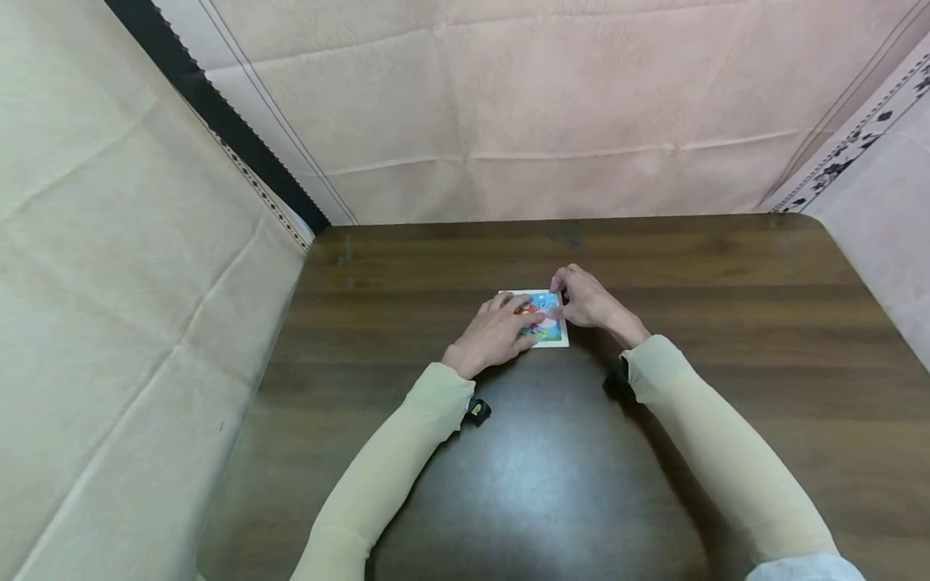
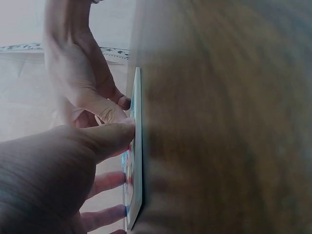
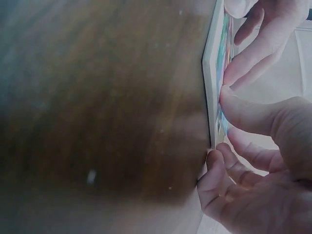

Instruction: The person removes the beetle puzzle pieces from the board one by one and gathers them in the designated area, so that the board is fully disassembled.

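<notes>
A small flat picture board (image 1: 555, 334) with a white border and a colourful cartoon print lies on the brown table. My left hand (image 1: 494, 331) rests on its left part, fingers spread across the print and thumb near the close edge. At the right side is my right hand (image 1: 587, 300), its thumb pressing the printed face and its fingers curled at the far right corner. Seen edge-on in the right wrist view, the board (image 3: 210, 83) has a thick pale rim, and the fingertips touch its end. Both hands cover much of the print.
The wooden table (image 1: 538, 452) has a straight far edge and rounded corners. Pale cloth (image 1: 567, 105) hangs behind it, with more cloth (image 1: 131, 323) at the left and a patterned border at the right. Dark straps sit at both wrists.
</notes>
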Available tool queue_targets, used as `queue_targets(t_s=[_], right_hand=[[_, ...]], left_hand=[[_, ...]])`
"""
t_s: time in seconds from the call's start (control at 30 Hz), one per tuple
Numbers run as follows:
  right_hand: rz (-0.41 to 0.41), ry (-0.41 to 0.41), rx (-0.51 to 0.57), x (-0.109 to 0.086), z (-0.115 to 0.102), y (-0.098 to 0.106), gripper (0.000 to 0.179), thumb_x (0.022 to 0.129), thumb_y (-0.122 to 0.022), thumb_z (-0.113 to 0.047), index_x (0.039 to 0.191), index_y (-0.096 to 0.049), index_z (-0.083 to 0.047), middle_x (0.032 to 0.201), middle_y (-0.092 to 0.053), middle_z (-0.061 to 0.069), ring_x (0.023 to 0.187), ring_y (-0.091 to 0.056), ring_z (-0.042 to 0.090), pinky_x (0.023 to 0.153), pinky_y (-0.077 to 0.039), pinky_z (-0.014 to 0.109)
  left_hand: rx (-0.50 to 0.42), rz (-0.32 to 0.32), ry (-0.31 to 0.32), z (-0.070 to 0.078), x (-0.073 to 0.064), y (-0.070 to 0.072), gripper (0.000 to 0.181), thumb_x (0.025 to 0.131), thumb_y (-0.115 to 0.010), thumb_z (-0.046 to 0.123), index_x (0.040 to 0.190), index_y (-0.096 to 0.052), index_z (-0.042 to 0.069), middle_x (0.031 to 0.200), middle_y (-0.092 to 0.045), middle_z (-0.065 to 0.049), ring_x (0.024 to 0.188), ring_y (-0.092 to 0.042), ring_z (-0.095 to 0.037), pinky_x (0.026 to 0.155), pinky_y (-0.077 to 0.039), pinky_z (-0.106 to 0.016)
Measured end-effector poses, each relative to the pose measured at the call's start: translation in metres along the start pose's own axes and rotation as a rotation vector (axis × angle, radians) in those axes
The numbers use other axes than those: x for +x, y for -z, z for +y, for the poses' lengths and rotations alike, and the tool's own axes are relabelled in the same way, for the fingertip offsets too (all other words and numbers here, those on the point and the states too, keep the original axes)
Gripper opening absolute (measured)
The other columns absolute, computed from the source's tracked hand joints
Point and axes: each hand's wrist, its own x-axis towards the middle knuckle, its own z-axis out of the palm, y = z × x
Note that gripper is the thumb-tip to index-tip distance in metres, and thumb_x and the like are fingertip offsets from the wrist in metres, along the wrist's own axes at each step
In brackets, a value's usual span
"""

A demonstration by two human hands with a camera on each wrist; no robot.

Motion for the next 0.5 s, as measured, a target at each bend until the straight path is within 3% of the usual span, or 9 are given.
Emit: queue_targets(t_s=[0.2,0.5], right_hand=[[0.019,0.007,0.01,0.0025,0.0001,-0.0002,0.035,0.099,-0.081,-0.01,0.127,-0.066,0.005,0.128,-0.065,0.025,0.113,-0.06,0.038,0.107,-0.053,0.056],[-0.009,0.008,0.036,0.0042,0.0026,0.001,0.039,0.1,-0.078,-0.007,0.133,-0.065,0.01,0.13,-0.068,0.03,0.117,-0.063,0.04,0.11,-0.054,0.058]], left_hand=[[-0.018,-0.004,-0.003,-0.001,-0.0004,0.0007,0.05,0.111,-0.063,0.043,0.159,-0.058,0.03,0.175,-0.042,-0.007,0.165,-0.032,-0.039,0.135,-0.027,-0.061],[-0.026,-0.001,0.005,-0.0017,0.0012,-0.0006,0.049,0.111,-0.063,0.043,0.159,-0.059,0.031,0.175,-0.042,-0.006,0.165,-0.032,-0.038,0.135,-0.026,-0.061]])
